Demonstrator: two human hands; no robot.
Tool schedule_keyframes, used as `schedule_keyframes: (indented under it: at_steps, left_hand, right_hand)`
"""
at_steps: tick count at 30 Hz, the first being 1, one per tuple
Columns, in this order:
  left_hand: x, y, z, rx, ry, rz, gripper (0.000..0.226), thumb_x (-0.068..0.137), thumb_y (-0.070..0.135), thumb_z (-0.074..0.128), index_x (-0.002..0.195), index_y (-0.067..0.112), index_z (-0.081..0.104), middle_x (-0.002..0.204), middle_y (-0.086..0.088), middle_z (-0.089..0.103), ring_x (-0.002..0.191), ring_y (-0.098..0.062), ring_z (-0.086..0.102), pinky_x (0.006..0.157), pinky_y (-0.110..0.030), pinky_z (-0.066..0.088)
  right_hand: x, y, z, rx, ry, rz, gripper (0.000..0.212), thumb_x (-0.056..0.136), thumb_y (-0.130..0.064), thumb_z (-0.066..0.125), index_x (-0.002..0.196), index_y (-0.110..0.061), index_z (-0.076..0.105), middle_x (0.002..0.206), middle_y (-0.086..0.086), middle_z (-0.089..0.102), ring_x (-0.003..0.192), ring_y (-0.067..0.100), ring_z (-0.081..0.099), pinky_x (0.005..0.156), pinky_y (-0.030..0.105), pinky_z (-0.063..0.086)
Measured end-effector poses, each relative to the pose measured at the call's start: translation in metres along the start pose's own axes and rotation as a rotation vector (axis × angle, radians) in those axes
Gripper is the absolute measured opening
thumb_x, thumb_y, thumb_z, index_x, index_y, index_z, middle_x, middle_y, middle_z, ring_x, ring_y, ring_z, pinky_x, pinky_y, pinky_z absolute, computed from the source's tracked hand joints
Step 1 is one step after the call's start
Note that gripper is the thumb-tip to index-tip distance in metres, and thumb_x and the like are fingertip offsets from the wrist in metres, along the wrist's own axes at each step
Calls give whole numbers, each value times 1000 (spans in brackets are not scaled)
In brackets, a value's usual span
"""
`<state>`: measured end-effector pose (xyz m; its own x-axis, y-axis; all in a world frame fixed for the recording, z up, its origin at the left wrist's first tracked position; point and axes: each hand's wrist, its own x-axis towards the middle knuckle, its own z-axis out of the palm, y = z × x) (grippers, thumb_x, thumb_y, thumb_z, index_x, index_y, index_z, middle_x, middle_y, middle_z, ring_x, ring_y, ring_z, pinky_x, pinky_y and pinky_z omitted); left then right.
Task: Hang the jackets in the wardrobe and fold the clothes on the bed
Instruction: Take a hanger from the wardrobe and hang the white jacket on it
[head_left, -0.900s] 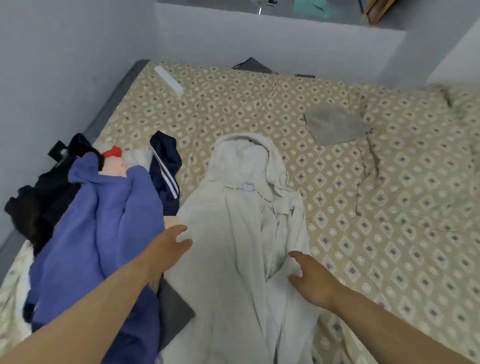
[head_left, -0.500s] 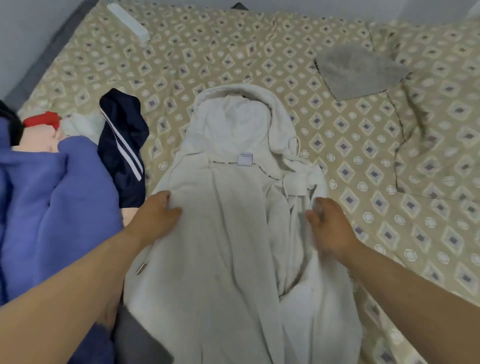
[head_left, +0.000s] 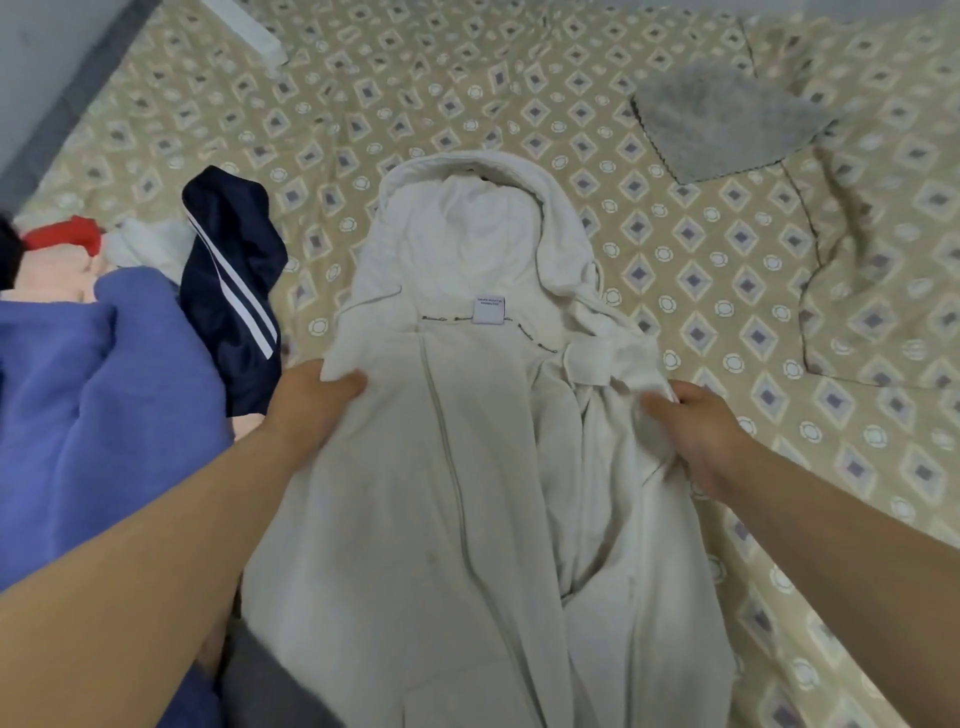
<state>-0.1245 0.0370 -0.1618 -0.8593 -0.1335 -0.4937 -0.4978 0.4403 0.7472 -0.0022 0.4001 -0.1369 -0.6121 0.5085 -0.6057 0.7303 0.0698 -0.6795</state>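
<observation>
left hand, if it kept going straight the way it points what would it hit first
The left hand grips the white hooded jacket at its shoulder; straight on, it would probably meet that jacket's collar, then the hood.

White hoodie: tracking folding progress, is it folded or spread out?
Spread out: the hoodie lies lengthwise on the bed, hood flat.

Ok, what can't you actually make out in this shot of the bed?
Head view throughout.
White jacket: hem cut off by the bottom edge.
Neck label: print too small to read.
Blue garment: cut off by the left edge.
White bar: far end cut off by the top edge, so I cannot tell what it is.
Wardrobe: outside the frame.
</observation>
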Motion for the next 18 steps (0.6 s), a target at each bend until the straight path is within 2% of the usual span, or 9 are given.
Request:
schedule_keyframes:
  at_steps: [1, 4, 6, 8, 9, 11, 14, 16, 18]
  left_hand:
    - [-4, 3, -2, -45, -15, 12, 3, 85, 24, 73, 87, 22, 71, 85, -3, 73, 76, -23, 69, 63, -30, 54]
    - [-19, 14, -8, -94, -19, 86, 20, 84, 8, 69, 85, 28, 67, 88, 0, 71, 78, -19, 66, 65, -31, 53]
    - [-33, 26, -9, -118, -39, 127, 21, 83, 8, 69, 85, 29, 65, 81, 4, 70, 71, -13, 65, 58, -27, 52]
    - [-50, 37, -6, -238, -105, 95, 5, 87, 23, 71, 86, 28, 68, 71, 8, 72, 59, -7, 65, 48, -22, 51]
    - [-61, 43, -6, -280, -141, 62, 3, 89, 30, 70, 89, 28, 69, 73, 8, 74, 58, -8, 67, 47, -22, 52]
    - [-83, 52, -9, -324, -229, -11, 11, 89, 32, 69, 99, 26, 69, 83, 2, 77, 67, -15, 72, 52, -28, 56]
    - [-124, 59, -20, -397, -295, -74, 19, 91, 22, 65, 110, 19, 69, 97, -8, 76, 84, -28, 73, 71, -44, 61]
    - [-154, 66, -31, -470, -321, -53, 24, 95, 13, 59, 116, 19, 67, 107, -7, 75, 96, -28, 72, 83, -46, 58]
    - [-188, 76, -42, -570, -355, -56, 31, 96, 6, 52, 121, 20, 64, 113, -5, 73, 103, -26, 70, 84, -41, 56]
  right_hand:
    - [-4, -1, 0, 48, 1, 13, 20, 90, -8, 56, 104, -2, 68, 90, 13, 66, 80, 25, 59, 73, 36, 45]
    - [-23, -15, 3, 219, -45, 41, 18, 81, 0, 54, 93, -4, 67, 86, 13, 64, 73, 28, 60, 68, 36, 45]
    - [-40, -28, 11, 420, -181, 72, 17, 86, -16, 62, 98, -8, 70, 93, 12, 74, 80, 32, 71, 74, 38, 54]
    - [-59, -38, 18, 580, -325, 109, 29, 96, -35, 57, 110, -15, 71, 104, 12, 75, 95, 31, 73, 79, 41, 57]
    - [-67, -42, 21, 616, -359, 99, 31, 98, -38, 54, 114, -17, 70, 108, 11, 75, 99, 31, 72, 84, 43, 56]
    - [-86, -51, 25, 614, -365, 27, 24, 101, -31, 52, 115, -20, 68, 108, 10, 75, 98, 29, 72, 89, 43, 54]
    - [-122, -59, 26, 510, -316, -75, 21, 98, -14, 54, 110, -21, 70, 104, 7, 76, 99, 27, 71, 92, 40, 53]
    - [-149, -63, 22, 463, -311, -97, 26, 97, -10, 53, 112, -23, 70, 107, 5, 75, 103, 26, 69, 95, 41, 50]
    - [-183, -73, 14, 475, -341, -59, 29, 95, -7, 54, 114, -23, 69, 105, 6, 75, 95, 24, 70, 84, 37, 54]
